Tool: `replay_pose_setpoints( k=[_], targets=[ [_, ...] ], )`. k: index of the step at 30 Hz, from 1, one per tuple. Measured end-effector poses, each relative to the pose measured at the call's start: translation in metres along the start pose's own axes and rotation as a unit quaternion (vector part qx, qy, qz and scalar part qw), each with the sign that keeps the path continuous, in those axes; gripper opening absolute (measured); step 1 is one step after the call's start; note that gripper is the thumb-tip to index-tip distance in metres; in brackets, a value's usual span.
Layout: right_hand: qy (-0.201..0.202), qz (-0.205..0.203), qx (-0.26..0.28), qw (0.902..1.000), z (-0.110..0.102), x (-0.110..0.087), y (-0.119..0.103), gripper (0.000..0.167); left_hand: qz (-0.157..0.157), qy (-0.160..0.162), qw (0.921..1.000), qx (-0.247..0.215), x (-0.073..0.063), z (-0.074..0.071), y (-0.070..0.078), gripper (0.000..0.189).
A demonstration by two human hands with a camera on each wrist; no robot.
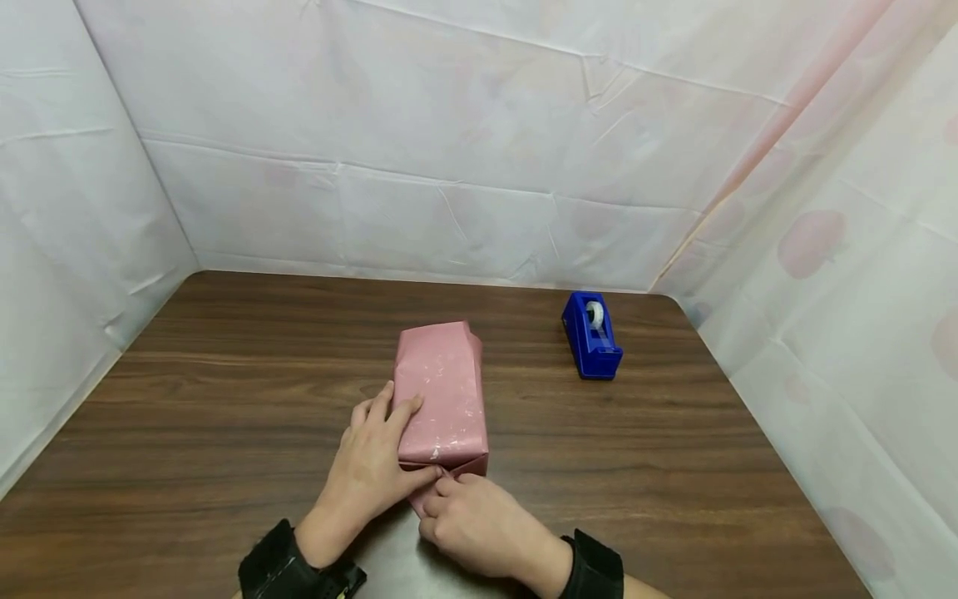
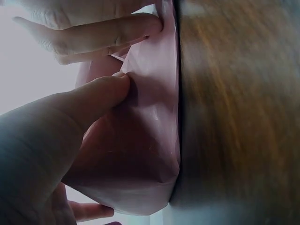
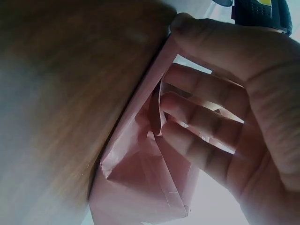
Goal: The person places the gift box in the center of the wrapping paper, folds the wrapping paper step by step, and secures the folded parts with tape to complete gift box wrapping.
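Note:
A box-shaped package wrapped in shiny pink paper (image 1: 441, 403) lies on the table, its near end toward me. My left hand (image 1: 365, 476) rests along its left side, fingers stretched over the top edge. The left thumb (image 2: 105, 91) presses on the folded paper at the near end. With my right hand (image 1: 482, 524) I pinch the loose end flap of the wrapping paper (image 3: 161, 61) low by the tabletop, thumb beneath and fingers bent against the fold. Creased paper (image 3: 140, 173) slants inward beside those fingers. In the head view the hands hide most of the flap.
A blue tape dispenser (image 1: 591, 337) with a roll of clear tape stands at the back right of the brown wood-grain table (image 1: 224, 399). Pale sheets (image 1: 419, 150) hang behind the table and on both sides. Black bands (image 1: 595, 566) wrap both wrists.

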State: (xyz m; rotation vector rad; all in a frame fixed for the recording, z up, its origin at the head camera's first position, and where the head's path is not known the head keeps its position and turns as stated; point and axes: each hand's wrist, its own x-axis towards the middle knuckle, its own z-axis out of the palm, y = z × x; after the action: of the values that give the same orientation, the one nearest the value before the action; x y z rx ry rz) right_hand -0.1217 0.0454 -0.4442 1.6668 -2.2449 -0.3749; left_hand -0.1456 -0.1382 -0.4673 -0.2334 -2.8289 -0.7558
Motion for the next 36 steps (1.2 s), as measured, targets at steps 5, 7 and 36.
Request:
replay_pose_setpoints(
  k=[5, 7, 36],
  targets=[
    [0.008, -0.007, -0.012, 0.9999, 0.0005, -0.0001, 0.0004, 0.011, 0.003, 0.003, 1.0000, 0.001, 0.0003, 0.0006, -0.0003, 0.094],
    [0.013, -0.006, -0.015, 0.9998, 0.0004, 0.0005, 0.0004, 0.012, 0.003, 0.003, 1.0000, 0.000, 0.0003, 0.0006, -0.0004, 0.094],
    [0.041, 0.024, -0.018, 0.9987, 0.0025, 0.0011, 0.0001, 0.010, -0.008, -0.003, 0.9998, -0.017, 0.0010, 0.0016, -0.0018, 0.090]
  ],
)
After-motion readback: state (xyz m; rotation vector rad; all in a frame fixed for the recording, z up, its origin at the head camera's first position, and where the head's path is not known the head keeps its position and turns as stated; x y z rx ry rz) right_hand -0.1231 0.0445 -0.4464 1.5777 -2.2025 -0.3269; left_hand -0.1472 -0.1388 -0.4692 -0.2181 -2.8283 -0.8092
